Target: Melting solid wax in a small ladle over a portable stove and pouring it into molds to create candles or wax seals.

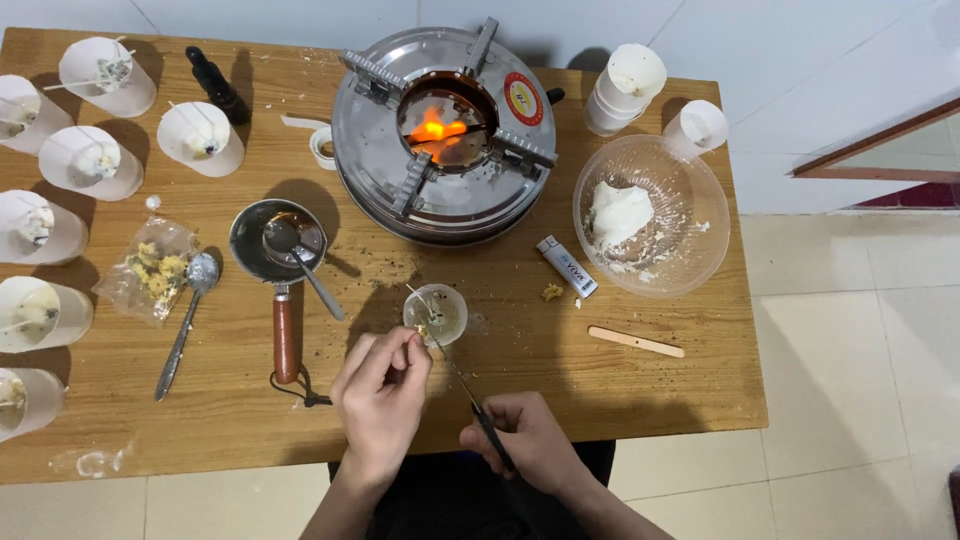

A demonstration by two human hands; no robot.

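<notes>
A small clear cup [436,313] with pale wax and dried flower bits stands on the wooden table [640,400], a thin stick leaning across it. My left hand [380,395] pinches something small at the cup's near rim; what it is I cannot tell. My right hand [525,440] grips black-handled scissors [470,395], whose blades point up-left to the cup's edge beside my left fingertips.
A round metal stove [443,135] burns with an open flame behind the cup. A small pan with a spoon [278,245], a loose spoon [185,320], a bag of dried flowers [150,272], a lighter [567,266], a wooden stick [635,341], a plastic bowl of wax [650,215] and several white cups [95,160] surround it.
</notes>
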